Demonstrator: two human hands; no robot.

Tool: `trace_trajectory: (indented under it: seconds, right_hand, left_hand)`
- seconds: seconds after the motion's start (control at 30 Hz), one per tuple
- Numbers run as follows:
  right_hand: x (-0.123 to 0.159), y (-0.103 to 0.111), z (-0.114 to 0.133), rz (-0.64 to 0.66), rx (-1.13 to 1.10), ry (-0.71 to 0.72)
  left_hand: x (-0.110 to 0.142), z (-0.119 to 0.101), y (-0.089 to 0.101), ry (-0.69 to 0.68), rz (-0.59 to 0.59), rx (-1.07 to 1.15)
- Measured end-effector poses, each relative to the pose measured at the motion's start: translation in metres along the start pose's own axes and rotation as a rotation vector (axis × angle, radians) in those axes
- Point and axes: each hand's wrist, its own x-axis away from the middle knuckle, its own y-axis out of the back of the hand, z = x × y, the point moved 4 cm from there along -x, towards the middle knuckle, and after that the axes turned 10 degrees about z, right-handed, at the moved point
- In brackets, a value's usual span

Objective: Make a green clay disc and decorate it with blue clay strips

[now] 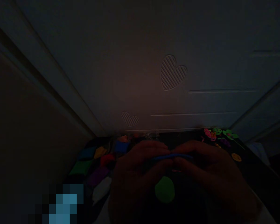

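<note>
Both my hands meet in front of me over a dark surface, in dim light. Between the fingertips and thumbs they pinch a thin, flattened blue strip (174, 156) that looks like modelling clay. My left hand (138, 168) grips its left part, and my right hand (204, 168) grips it from the middle rightwards. A flat, roundish green clay piece (165, 189) lies below them on the dark surface. Just under the fingers a small pinkish sliver (176, 170) shows, too dim to name.
Clay lumps in several colours lie at the left, among them a green one (81, 167), a red one (107, 160) and a white one (102, 189). Small colourful shapes (211, 134) and a yellow disc (236, 157) lie at the right. A pale panel with heart reliefs (172, 73) rises behind.
</note>
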Motion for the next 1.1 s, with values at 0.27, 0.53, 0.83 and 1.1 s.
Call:
trace_trajectory:
  seconds: [0.27, 0.53, 0.83, 1.1]
  right_hand:
    - [0.000, -0.001, -0.004, 0.006, -0.066, -0.006]
    - [-0.001, 0.005, -0.008, -0.013, -0.095, -0.050]
    - [-0.002, 0.009, -0.003, -0.067, -0.136, -0.021]
    - [-0.002, 0.012, -0.005, -0.091, -0.180, -0.018]
  left_hand:
    - [0.001, 0.004, 0.003, 0.017, -0.033, 0.046]
    - [-0.002, 0.006, 0.000, 0.106, 0.024, 0.052]
    - [-0.004, 0.008, 0.002, 0.127, -0.012, 0.121]
    - [-0.003, 0.004, 0.004, 0.106, 0.001, 0.072]
